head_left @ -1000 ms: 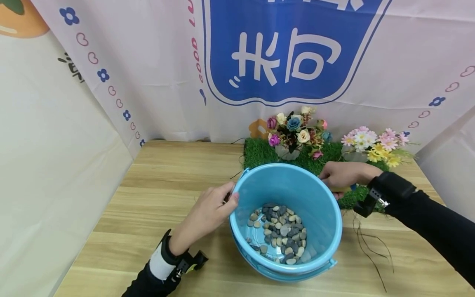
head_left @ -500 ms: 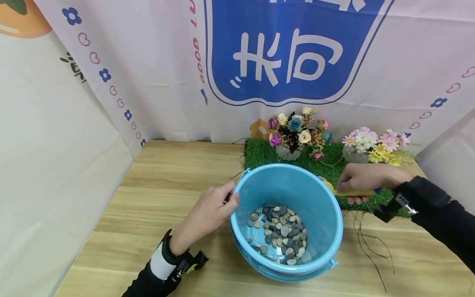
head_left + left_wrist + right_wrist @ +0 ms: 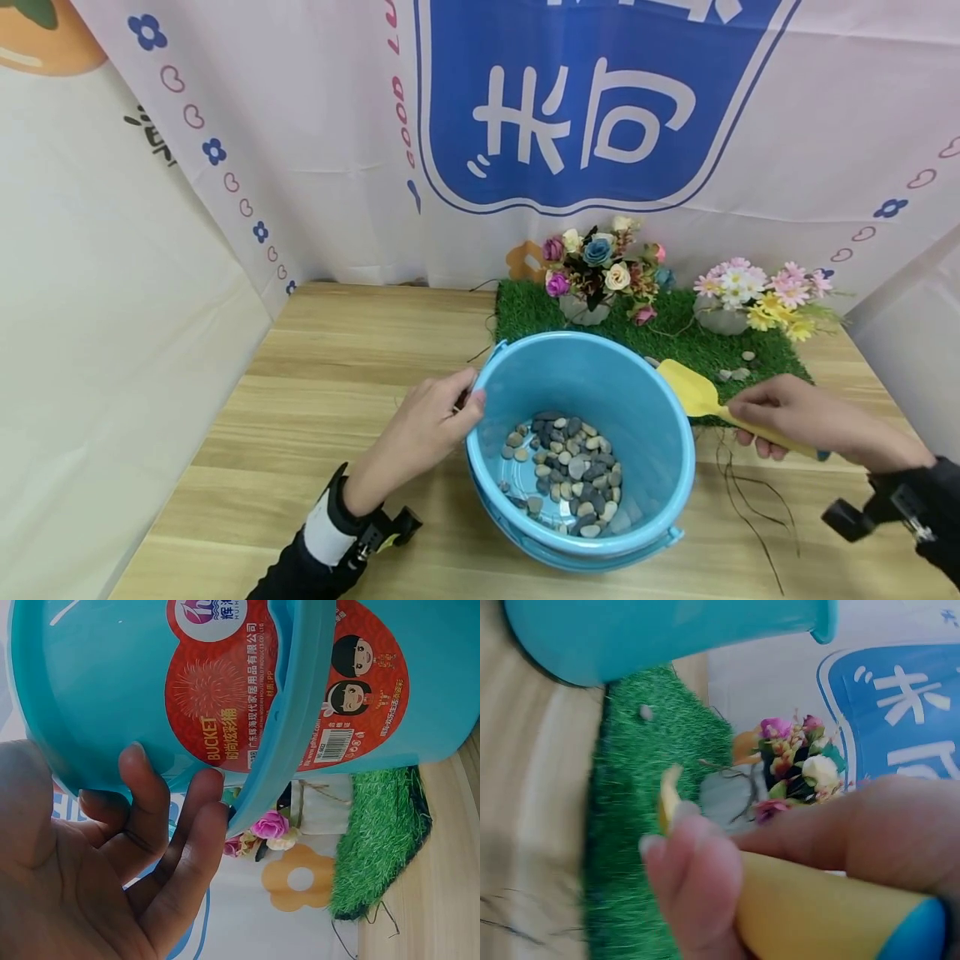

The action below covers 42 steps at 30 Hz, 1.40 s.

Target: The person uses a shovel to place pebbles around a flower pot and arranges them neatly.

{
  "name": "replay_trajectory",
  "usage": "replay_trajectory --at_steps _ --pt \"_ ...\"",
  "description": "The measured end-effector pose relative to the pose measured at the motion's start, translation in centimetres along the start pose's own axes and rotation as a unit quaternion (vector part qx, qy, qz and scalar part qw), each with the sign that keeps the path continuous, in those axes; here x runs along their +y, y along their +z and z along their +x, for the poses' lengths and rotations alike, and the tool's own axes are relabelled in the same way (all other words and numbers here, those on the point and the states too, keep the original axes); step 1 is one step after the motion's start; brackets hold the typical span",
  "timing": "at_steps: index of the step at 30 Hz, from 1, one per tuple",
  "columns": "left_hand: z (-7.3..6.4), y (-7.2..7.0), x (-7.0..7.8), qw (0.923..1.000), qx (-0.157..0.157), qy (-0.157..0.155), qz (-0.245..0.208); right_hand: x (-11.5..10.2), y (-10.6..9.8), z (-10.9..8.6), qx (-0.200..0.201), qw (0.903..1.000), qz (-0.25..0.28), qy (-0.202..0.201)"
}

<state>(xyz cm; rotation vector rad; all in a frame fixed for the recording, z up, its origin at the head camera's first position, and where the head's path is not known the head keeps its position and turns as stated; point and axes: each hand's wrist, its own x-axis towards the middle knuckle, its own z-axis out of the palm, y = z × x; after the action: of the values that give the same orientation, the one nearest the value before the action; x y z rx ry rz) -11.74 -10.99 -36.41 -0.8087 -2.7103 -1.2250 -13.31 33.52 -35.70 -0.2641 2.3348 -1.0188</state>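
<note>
A light blue bucket (image 3: 651, 450) stands on the wooden table with many grey, black and cream pebbles (image 3: 577, 471) on its bottom. My left hand (image 3: 427, 437) grips its rim at the left, fingers curled around the edge in the left wrist view. In my right hand (image 3: 813, 417) is a yellow toy shovel (image 3: 688, 387) with a blue handle end, held by the handle (image 3: 817, 907). Its blade bears no pebbles and lies close by the bucket's right rim, over the green turf mat (image 3: 525, 307). A few loose pebbles (image 3: 735, 374) rest on that mat.
Two pots of artificial flowers, a rose bunch (image 3: 607, 271) and a pink and yellow bunch (image 3: 765, 292), stand at the mat's back. Thin dark strands (image 3: 753, 500) lie on the table at the right. A printed cloth (image 3: 337, 150) hangs behind.
My right hand has drawn back to the right and toward me with the shovel, bringing its blade out from behind the bucket. The left hand and bucket have stayed put.
</note>
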Motion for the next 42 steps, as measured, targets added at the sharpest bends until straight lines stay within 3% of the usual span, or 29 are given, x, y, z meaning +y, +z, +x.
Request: replay_trajectory --at_steps 5,10,14,16,19,23,25,27,32,34,38,42 --pt "0.0 0.0 0.1 1.0 -0.001 0.003 0.007 3.1 3.2 -1.1 0.056 0.9939 0.091 0.027" --pt "0.1 -0.1 0.2 0.9999 -0.001 0.006 0.009 4.8 6.3 -1.9 0.12 0.9723 0.188 0.07" --pt "0.1 -0.1 0.3 0.9999 -0.002 0.005 0.012 5.3 7.6 -2.1 0.164 0.9558 0.229 0.084" --pt "0.1 -0.1 0.4 0.9999 -0.002 0.005 0.014 5.6 8.1 -2.1 0.169 0.9525 0.236 0.092" --pt "0.1 0.0 0.4 0.9998 -0.001 0.006 0.018 6.2 8.8 -2.2 0.159 0.9596 0.205 0.109" --pt "0.2 0.0 0.4 0.9997 0.003 0.006 0.022 6.6 9.5 -2.5 0.145 0.975 0.118 0.12" --pt "0.3 0.0 0.4 0.9997 0.004 0.006 0.025 6.6 9.8 -2.6 0.146 0.9765 0.107 0.118" --pt "0.5 -0.1 0.5 0.9996 0.004 0.007 0.028 6.5 10.0 -2.7 0.149 0.9751 0.117 0.115" --pt "0.8 -0.2 0.5 0.9996 0.006 0.009 0.026 6.4 10.5 -3.4 0.152 0.9642 0.199 0.088" --pt "0.7 -0.2 0.5 0.9996 0.007 0.009 0.027 6.5 10.7 -3.7 0.156 0.969 0.172 0.085" --pt "0.3 -0.1 0.2 0.9996 0.005 0.007 0.028 6.9 10.9 -3.9 0.167 0.9804 0.049 0.092" --pt "-0.1 0.0 0.1 0.9998 0.005 0.001 0.02 6.8 11.1 -3.3 0.184 0.9782 -0.027 0.093"
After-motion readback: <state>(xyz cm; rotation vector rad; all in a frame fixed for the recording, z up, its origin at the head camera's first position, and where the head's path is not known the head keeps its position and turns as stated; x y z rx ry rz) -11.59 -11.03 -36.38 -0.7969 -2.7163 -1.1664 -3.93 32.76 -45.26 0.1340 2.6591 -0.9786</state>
